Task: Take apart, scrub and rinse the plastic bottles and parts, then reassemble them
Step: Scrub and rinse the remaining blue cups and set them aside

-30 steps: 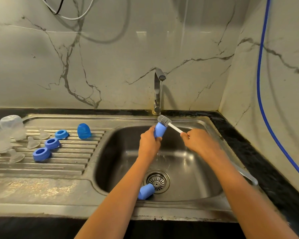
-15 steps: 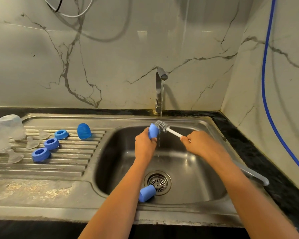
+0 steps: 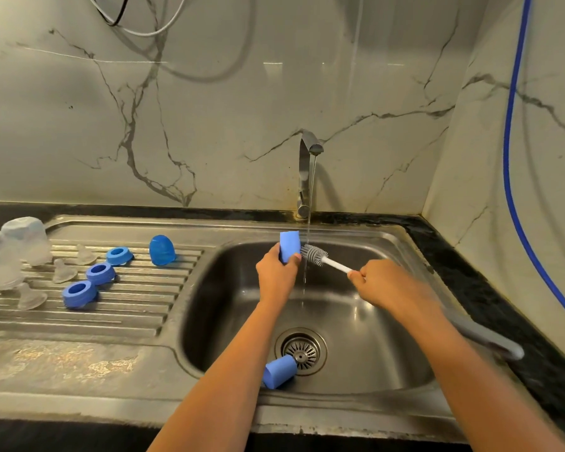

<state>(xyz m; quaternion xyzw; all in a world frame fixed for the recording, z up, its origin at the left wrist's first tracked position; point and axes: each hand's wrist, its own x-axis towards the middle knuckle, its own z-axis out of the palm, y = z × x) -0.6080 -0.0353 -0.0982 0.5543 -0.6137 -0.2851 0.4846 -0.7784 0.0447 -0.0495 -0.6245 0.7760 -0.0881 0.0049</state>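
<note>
On the ribbed drainboard [image 3: 134, 308] at the far left, two clear bottles [image 3: 26, 238] stand upside down, with three clear teats [image 3: 30, 296] lying just beside them. To their right sit three blue screw rings [image 3: 79, 293] in a slanting row, and beyond them a blue domed cap [image 3: 161, 250] stands mouth down.

Over the sink basin [image 3: 209, 288], the left hand [image 3: 276, 277] grips a blue cap [image 3: 290, 245], its fingers curled round the lower half and the closed end pointing up. Just right of it is the grey bristle head of a bottle brush [image 3: 313, 255], close to the cap's side under a thin stream of water [image 3: 305, 272] falling from the tap [image 3: 307, 171].

A second blue cap [image 3: 279, 371] lies on its side on the basin floor, touching the edge of the drain [image 3: 302, 350].

The right hand [image 3: 384, 285] is closed round the brush's white stem. A grey bar [image 3: 490, 342] juts out past the right forearm over the sink's right rim. It seems to be the end of the brush's handle, though the arm hides the join. A blue hose [image 3: 509, 158] runs down the right wall.
</note>
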